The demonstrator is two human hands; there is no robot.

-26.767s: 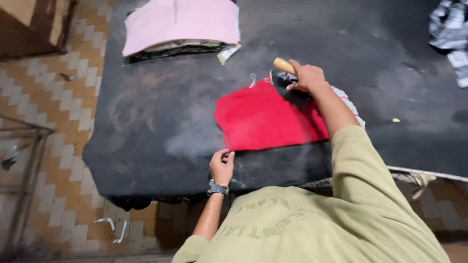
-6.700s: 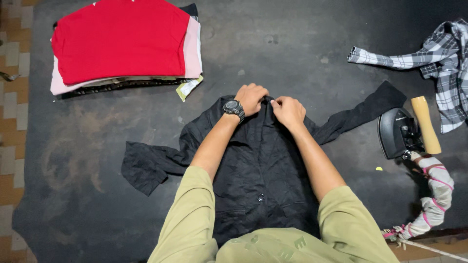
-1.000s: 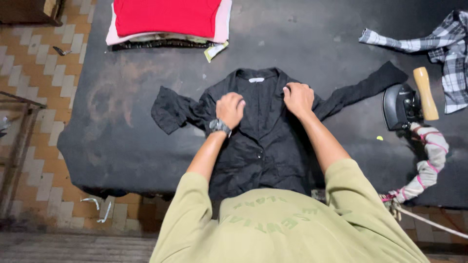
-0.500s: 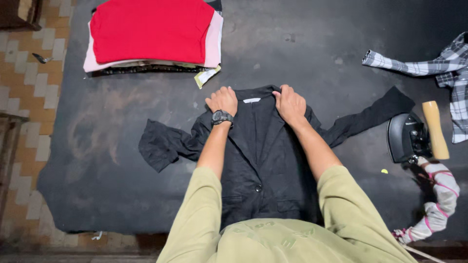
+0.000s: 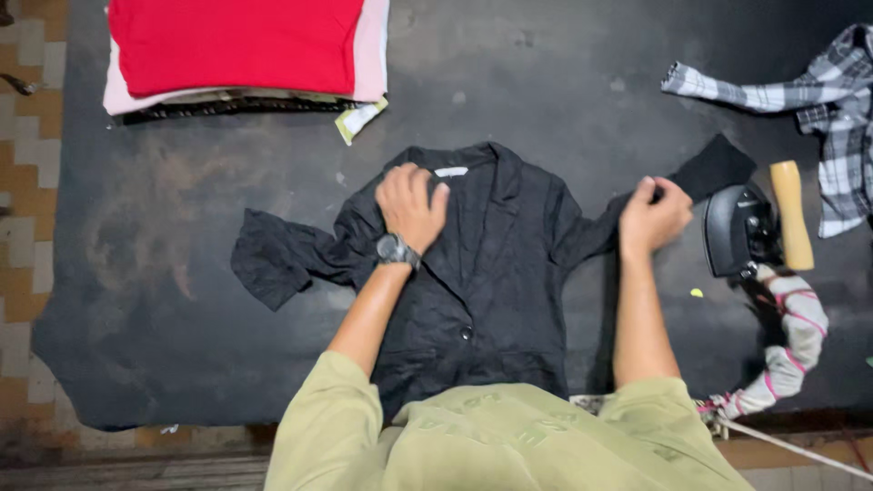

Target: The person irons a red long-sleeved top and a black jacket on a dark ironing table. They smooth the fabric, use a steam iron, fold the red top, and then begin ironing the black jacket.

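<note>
Garment: crumpled black buttoned jacket lies flat, front up, on dark padded worktop.
Left hand: fingers spread, pressing the collar area.
Right hand: fingers pinching the right sleeve.
Nearby: wooden-handled iron just beside.

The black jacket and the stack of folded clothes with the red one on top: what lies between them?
In the head view, only bare dark table cover separates black jacket from stack.

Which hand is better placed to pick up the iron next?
Probably the right. The right hand pinches the black wrinkled jacket's sleeve right beside the black iron with the wooden handle. The left hand lies flat near the collar, farther away.
</note>
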